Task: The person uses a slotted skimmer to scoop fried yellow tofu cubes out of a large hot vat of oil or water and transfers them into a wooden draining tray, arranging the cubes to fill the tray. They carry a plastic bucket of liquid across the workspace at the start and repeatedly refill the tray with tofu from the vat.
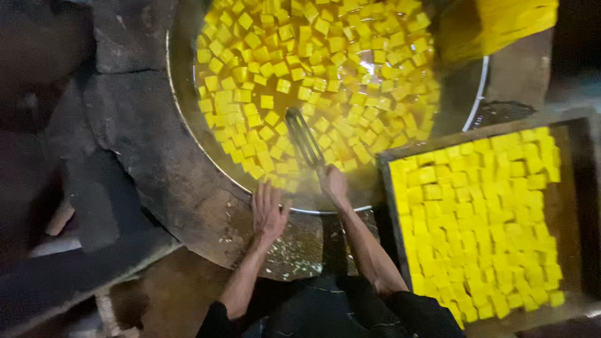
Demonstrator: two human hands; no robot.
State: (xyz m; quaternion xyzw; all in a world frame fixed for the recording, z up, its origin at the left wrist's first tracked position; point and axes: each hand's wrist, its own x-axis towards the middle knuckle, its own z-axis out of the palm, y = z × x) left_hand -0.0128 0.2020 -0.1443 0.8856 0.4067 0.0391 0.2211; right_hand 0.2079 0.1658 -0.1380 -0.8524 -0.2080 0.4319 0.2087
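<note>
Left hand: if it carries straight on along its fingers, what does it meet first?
Likely the rim of the big pan: the left hand rests flat on the stone surround, fingers toward it. Beyond float yellow cubes. Depth unclear.

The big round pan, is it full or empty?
Full. The pan holds yellowish liquid crowded with floating yellow cubes almost from rim to rim. The right hand holds a wire tool dipped in among them.

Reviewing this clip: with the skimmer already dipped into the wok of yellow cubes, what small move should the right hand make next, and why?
Probably sweep the wire skimmer gently through the cubes. The right hand holds its handle, its head sits among them in the wok, and the left hand braces on the rim.
</note>
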